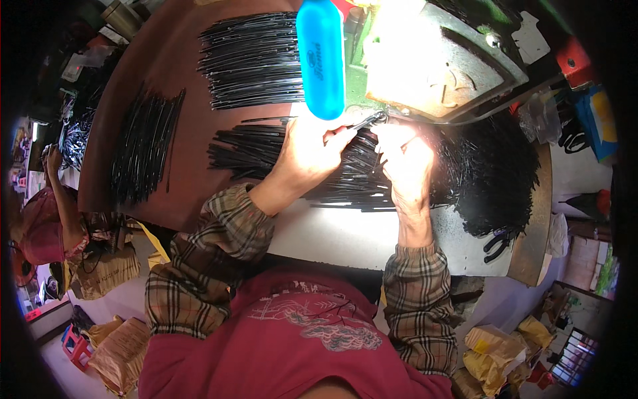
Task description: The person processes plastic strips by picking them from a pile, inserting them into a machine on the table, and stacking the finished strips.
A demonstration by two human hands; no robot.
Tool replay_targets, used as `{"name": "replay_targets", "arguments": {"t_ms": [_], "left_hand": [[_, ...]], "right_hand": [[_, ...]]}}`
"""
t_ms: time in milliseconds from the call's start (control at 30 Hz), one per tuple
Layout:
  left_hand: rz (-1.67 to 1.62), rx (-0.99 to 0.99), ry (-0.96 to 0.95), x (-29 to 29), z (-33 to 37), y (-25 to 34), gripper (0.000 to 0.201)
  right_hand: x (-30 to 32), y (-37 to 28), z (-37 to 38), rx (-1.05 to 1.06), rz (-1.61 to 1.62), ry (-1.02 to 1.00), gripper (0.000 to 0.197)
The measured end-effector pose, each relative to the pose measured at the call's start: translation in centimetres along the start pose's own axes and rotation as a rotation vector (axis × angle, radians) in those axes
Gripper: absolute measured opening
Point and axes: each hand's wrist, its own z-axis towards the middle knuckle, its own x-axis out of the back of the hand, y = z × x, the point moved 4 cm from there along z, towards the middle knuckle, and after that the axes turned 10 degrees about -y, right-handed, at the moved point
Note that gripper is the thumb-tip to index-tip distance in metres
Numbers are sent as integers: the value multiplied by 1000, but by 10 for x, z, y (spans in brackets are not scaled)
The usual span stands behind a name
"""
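Note:
Under a bright lamp glare, my left hand (307, 153) pinches a slim dark piece (364, 123) that points toward the lower edge of a metal machine (445, 76). My right hand (409, 159) is closed beside its tip, fingertips pressed together at the machine's edge; glare hides what they hold, if anything. Beneath both hands lie loose thin black strips (352, 169). A blue rounded oblong thing (322, 66) stands upright in the view just above my left hand. Checked sleeves cover both my forearms.
Neat rows of black strips (252, 60) and another bundle (146, 146) lie on the brown tabletop (189, 126). A large heap (492, 173) sits right of my hands, with a black-handled tool (496, 247) near the front edge. Another person's arm (63, 193) shows far left.

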Motion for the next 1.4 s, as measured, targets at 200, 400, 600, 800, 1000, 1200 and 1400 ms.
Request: {"name": "replay_targets", "arguments": {"t_ms": [200, 400, 600, 800, 1000, 1200, 1400], "left_hand": [[522, -408, 95, 2, -3, 1, 21], [170, -334, 55, -5, -4, -3, 34], [403, -186, -58, -2, -8, 7, 38], [664, -269, -100, -7, -7, 9, 57], [702, -281, -123, -8, -10, 12, 62], [712, -296, -133, -8, -11, 14, 58], [724, -299, -116, -12, -12, 13, 60]], "right_hand": [[0, 2, 3, 13, 24, -16, 12], [1, 0, 5, 92, 72, -27, 12], [4, -4, 6, -36, 315, -139, 15], [5, -1, 5, -19, 219, -143, 17], [11, 7, 4, -92, 469, -248, 29], [9, 9, 4, -29, 392, -254, 34], [6, 3, 4, -119, 377, -171, 22]]}}
